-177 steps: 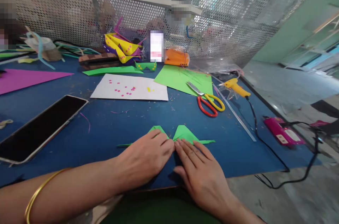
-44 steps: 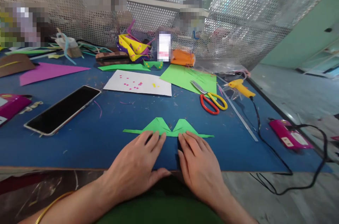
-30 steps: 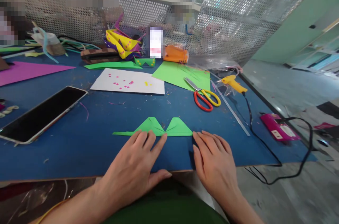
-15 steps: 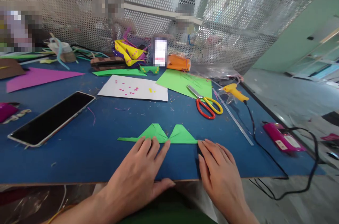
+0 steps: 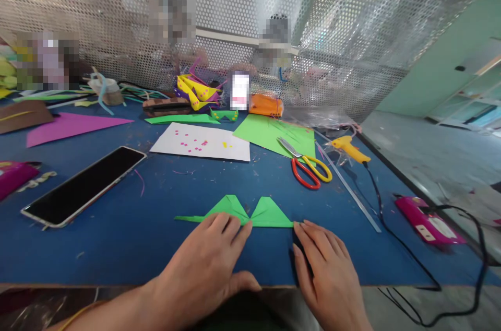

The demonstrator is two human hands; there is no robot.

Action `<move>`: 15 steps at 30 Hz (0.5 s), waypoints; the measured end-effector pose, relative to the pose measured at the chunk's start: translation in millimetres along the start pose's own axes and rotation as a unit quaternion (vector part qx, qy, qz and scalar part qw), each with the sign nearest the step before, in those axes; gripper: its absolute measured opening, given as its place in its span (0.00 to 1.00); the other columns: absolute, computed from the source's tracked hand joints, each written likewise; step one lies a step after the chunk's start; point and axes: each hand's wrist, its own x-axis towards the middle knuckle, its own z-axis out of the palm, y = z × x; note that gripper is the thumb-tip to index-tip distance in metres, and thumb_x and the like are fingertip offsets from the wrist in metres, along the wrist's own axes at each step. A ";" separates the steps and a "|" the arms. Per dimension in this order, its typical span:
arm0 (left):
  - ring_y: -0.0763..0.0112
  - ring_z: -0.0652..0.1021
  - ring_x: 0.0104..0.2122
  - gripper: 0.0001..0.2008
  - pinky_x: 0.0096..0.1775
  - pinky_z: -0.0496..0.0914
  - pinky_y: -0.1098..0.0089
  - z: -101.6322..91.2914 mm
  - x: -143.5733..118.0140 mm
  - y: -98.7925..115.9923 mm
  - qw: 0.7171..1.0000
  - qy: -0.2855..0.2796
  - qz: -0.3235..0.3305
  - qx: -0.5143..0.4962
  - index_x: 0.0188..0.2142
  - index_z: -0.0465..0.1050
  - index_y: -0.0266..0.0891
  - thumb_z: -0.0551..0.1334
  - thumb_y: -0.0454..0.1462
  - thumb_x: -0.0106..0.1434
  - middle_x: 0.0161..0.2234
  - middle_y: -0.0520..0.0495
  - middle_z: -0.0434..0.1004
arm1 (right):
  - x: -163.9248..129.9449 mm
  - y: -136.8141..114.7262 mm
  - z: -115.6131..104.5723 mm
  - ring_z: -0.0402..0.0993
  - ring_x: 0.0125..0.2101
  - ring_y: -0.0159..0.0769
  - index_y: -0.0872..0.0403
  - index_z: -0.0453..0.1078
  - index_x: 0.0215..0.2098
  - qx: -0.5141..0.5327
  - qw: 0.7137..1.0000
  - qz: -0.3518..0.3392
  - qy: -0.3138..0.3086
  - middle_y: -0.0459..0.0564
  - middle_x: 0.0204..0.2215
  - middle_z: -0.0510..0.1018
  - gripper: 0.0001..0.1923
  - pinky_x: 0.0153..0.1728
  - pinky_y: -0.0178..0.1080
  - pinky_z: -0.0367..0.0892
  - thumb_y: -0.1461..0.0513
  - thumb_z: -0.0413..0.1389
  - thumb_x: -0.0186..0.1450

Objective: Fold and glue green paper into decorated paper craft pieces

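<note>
The left hand (image 5: 205, 273) lies flat on the blue table (image 5: 129, 237), fingers (image 5: 225, 226) straight and close together, thumb held apart near the table's edge. Their tips press on the near edge of the folded green paper (image 5: 238, 212), at its left peak and the dip in the middle. The right hand (image 5: 329, 273) also lies flat, fingers (image 5: 313, 232) slightly spread; the index tip touches the paper's right corner, the rest rest on bare table. The paper lies just beyond both sets of fingertips, two peaks side by side with a thin point running left.

Farther out, left of the left fingers, lies a phone (image 5: 84, 185). Beyond the right fingers lie scissors (image 5: 309, 166) on a green sheet (image 5: 270, 132), with a glue gun (image 5: 350, 147) to their right. Beyond the paper lies a white sheet (image 5: 201, 142) with pink dots.
</note>
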 end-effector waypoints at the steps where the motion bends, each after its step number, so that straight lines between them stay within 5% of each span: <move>1: 0.54 0.74 0.40 0.34 0.42 0.71 0.56 -2.3 3.1 -2.2 1.000 -0.008 0.000 0.004 0.55 0.74 0.34 0.57 0.60 0.65 0.40 0.39 0.78 | 0.2 -1.2 0.2 0.74 0.48 0.46 0.60 0.70 0.53 0.004 1.000 0.005 0.005 0.58 0.46 0.79 0.16 0.47 0.48 0.70 0.61 0.48 0.72; 4: 0.58 0.75 0.39 0.14 0.38 0.71 0.61 -8.4 13.8 -9.5 0.998 -0.051 0.030 0.021 0.50 0.75 0.36 0.59 0.40 0.71 0.40 0.41 0.78 | -0.2 -3.3 1.1 0.74 0.47 0.46 0.60 0.70 0.53 0.009 1.000 0.003 0.013 0.59 0.46 0.79 0.17 0.45 0.47 0.71 0.60 0.48 0.73; 6: 0.61 0.75 0.37 0.10 0.36 0.70 0.63 -10.2 19.9 -14.5 0.996 -0.061 0.065 0.021 0.47 0.75 0.34 0.59 0.30 0.67 0.39 0.43 0.78 | 0.0 -3.0 1.0 0.74 0.47 0.46 0.59 0.70 0.53 0.008 1.000 -0.001 0.018 0.59 0.46 0.78 0.17 0.44 0.46 0.71 0.59 0.47 0.73; 15: 0.63 0.74 0.31 0.04 0.28 0.67 0.64 -0.7 32.9 -32.3 0.983 -0.025 0.177 0.040 0.35 0.75 0.34 0.61 0.27 0.64 0.32 0.46 0.77 | 23.4 7.9 -4.0 0.76 0.37 0.40 0.60 0.76 0.44 -0.060 0.994 -0.089 -0.015 0.53 0.35 0.80 0.17 0.50 0.48 0.64 0.70 0.44 0.72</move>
